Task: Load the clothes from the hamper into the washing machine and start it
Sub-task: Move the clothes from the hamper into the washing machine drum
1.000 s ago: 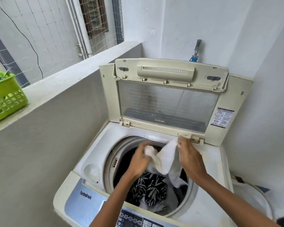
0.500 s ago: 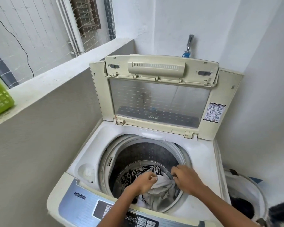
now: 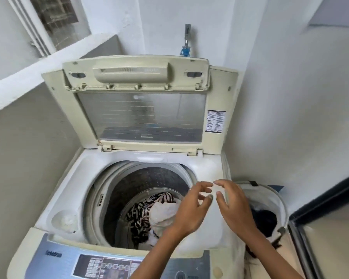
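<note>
Clothes (image 3: 149, 214), striped and white, lie inside the washing machine (image 3: 54, 200) drum. We find the left hand (image 3: 191, 210) and right hand (image 3: 233, 206) empty, fingers spread, above the rim; the hamper (image 3: 270, 198) beside it apparently holds dark garments.

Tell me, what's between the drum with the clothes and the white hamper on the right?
The head view shows the washer's white top deck there, with both empty hands, left hand and right hand, over it.

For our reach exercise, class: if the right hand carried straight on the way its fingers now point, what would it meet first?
The right hand points up and to the left, so it would most likely meet the left hand fingertips first; beyond them lies the washer's rim. Depth is unclear, so it could pass above them.
</note>
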Tool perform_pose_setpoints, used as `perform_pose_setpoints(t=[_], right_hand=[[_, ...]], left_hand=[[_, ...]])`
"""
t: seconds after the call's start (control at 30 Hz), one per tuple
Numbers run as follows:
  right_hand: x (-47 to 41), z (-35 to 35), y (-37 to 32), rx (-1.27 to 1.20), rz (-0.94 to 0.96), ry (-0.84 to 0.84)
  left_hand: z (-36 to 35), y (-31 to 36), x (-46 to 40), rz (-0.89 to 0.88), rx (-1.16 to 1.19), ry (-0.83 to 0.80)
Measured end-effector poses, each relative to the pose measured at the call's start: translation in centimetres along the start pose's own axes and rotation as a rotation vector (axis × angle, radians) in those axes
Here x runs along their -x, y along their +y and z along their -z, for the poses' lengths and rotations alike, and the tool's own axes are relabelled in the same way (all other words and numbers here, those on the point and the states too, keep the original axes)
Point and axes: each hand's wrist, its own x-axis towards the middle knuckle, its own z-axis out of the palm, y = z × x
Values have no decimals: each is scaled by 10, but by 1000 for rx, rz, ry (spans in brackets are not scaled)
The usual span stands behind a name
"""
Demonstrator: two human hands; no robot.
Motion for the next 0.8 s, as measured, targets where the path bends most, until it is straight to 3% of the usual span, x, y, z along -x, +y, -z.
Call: perform_pose_setpoints(t=[0.3,0.47,0.63,0.8], right_hand=[[20,78,95,-31,-297,107],[25,99,162,-16,-490,87],[19,100,230,9,-626,-35],[9,69,308,78,-719,-309]], left_hand=[[-124,44,-34,-7,93,-238],[-195,27,-75,172,-18,-338],[-254,-16,-108,411,-97,-340],[-292,-76,-138,623,-167,-314]])
